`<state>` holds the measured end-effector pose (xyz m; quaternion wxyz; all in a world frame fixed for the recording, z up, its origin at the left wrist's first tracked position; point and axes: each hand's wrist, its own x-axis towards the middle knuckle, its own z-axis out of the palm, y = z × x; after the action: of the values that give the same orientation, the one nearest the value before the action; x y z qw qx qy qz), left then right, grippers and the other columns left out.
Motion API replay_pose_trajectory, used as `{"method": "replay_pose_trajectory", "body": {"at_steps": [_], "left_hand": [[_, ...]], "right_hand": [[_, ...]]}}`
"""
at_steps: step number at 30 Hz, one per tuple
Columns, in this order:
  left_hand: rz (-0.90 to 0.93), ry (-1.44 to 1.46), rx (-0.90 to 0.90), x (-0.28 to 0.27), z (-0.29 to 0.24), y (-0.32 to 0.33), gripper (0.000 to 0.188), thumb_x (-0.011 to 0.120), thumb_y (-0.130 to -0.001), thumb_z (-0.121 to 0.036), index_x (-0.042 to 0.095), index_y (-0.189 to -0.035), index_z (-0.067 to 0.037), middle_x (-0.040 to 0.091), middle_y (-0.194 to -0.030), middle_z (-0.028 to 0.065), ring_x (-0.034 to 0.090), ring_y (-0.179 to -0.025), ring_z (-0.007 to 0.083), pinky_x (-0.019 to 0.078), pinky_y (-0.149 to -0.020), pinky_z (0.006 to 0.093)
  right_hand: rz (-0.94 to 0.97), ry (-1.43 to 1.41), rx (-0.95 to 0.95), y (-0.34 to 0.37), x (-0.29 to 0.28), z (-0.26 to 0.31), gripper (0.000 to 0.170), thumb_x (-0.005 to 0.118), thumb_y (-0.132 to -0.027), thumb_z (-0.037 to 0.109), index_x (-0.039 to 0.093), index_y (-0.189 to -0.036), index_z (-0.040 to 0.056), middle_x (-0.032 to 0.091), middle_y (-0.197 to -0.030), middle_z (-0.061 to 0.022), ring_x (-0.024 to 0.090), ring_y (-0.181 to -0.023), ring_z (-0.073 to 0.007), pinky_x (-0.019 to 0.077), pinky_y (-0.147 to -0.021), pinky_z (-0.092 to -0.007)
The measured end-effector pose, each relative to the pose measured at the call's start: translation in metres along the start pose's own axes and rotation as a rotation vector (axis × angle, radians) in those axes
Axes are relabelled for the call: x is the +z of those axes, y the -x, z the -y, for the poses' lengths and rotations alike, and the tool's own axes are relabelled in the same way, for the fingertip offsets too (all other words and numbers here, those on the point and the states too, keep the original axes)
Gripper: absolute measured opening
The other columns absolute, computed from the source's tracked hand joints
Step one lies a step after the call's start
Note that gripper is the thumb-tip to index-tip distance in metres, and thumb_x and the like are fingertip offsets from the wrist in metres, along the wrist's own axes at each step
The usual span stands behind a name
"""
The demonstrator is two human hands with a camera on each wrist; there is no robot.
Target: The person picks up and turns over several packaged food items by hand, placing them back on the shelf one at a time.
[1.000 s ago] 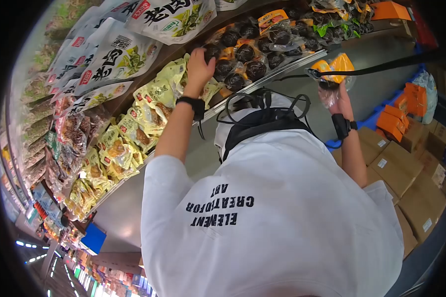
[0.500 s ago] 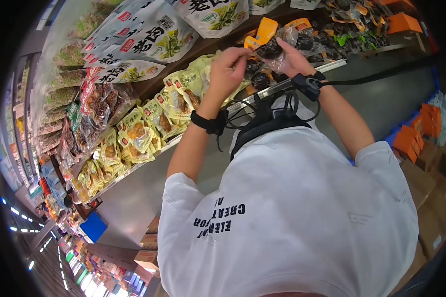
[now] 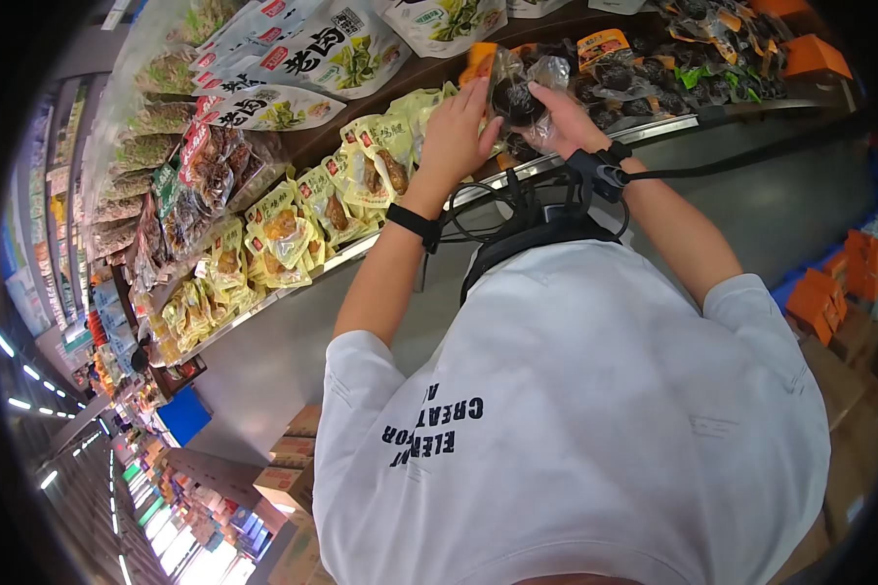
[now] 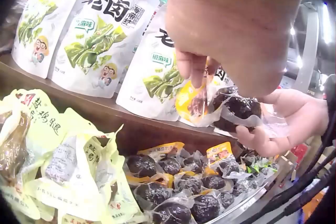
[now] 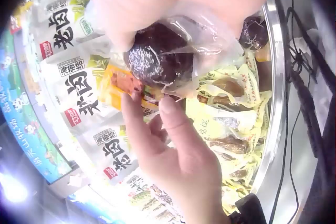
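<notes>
In the head view my right hand (image 3: 568,125) holds a clear vacuum pack with a dark, wrinkled ball (image 3: 517,101) and an orange label above the shelf. The thumb lies over the dark ball (image 5: 160,56) in the right wrist view, near the top. My left hand (image 3: 451,136) is beside the pack's labelled end, its thumb and forefinger apart. Seen from the right wrist, the left fingertips overlap the lower edge of the orange label (image 5: 119,88). From the left wrist, the orange label (image 4: 190,103) hangs below the left fingers, and the right hand (image 4: 294,121) supports the ball from the side.
Similar dark packs (image 4: 194,184) lie along the shelf beneath the hands. Yellow-green chicken-leg packets (image 3: 283,229) fill the left stretch. White pouches (image 3: 332,58) stand behind on a higher ledge. A metal edge (image 3: 644,129) borders the shelf, and cables (image 3: 488,205) hang near the waist.
My right hand has brought the pack from the far right to over the shelf. My left hand has left the dark packs on the shelf and come to the pack's labelled end.
</notes>
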<state>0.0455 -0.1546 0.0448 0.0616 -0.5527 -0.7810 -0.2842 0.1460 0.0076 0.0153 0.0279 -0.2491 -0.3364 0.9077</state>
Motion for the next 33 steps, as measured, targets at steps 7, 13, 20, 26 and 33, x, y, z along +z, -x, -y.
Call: {"method": "replay_pose_trajectory", "body": {"at_steps": [7, 13, 20, 26, 33], "left_hand": [[0.241, 0.477, -0.490, 0.015, -0.072, -0.028, 0.077, 0.076, -0.071, -0.043, 0.045, -0.121, 0.008, 0.061, -0.099, 0.0168, 0.061, -0.086, 0.0207, 0.0488, -0.075, 0.0316], [0.318, 0.662, -0.367, 0.057, -0.150, -0.053, 0.098, 0.085, -0.061, -0.030, 0.027, -0.130, 0.011, 0.055, -0.108, 0.0184, 0.059, -0.092, 0.0212, 0.0497, -0.080, 0.0298], [0.554, 0.901, -0.361, 0.093, -0.246, -0.040, 0.092, 0.086, -0.061, -0.027, 0.033, -0.127, 0.008, 0.055, -0.110, 0.0154, 0.056, -0.097, 0.0193, 0.0471, -0.085, 0.0298], [0.535, 0.720, -0.124, 0.113, -0.283, -0.025, 0.094, 0.086, -0.060, -0.031, 0.032, -0.127, 0.009, 0.054, -0.112, 0.0180, 0.055, -0.100, 0.0214, 0.0460, -0.087, 0.0315], [0.397, 0.475, 0.080, 0.110, -0.237, -0.037, 0.090, 0.086, -0.057, -0.028, 0.037, -0.124, 0.007, 0.057, -0.108, 0.0200, 0.058, -0.098, 0.0244, 0.0460, -0.087, 0.0333]], "right_hand": [[0.004, 0.104, -0.141, 0.057, -0.030, 0.015, 0.031, 0.058, -0.091, 0.028, 0.056, -0.111, 0.0049, 0.061, -0.096, -0.0055, 0.061, -0.085, -0.0123, 0.0528, -0.070, -0.0296], [0.131, 0.126, -0.136, 0.151, -0.090, 0.042, 0.039, 0.049, -0.096, 0.033, 0.045, -0.125, 0.0066, 0.057, -0.109, -0.0040, 0.058, -0.099, -0.0134, 0.0517, -0.082, -0.0313], [0.090, 0.312, -0.181, 0.268, -0.173, 0.040, 0.036, 0.053, -0.092, 0.021, 0.048, -0.124, 0.0064, 0.056, -0.113, -0.0014, 0.054, -0.100, -0.0117, 0.0466, -0.084, -0.0283], [-0.336, 0.766, -0.195, 0.301, -0.196, 0.017, 0.026, 0.062, -0.083, 0.025, 0.061, -0.098, 0.0041, 0.062, -0.087, -0.0028, 0.054, -0.074, -0.0115, 0.0447, -0.062, -0.0271], [-0.268, 0.682, 0.002, 0.244, -0.170, 0.029, 0.021, 0.058, -0.079, 0.017, 0.060, -0.078, -0.0040, 0.063, -0.076, -0.0086, 0.059, -0.059, -0.0187, 0.0501, -0.058, -0.0295]]}}
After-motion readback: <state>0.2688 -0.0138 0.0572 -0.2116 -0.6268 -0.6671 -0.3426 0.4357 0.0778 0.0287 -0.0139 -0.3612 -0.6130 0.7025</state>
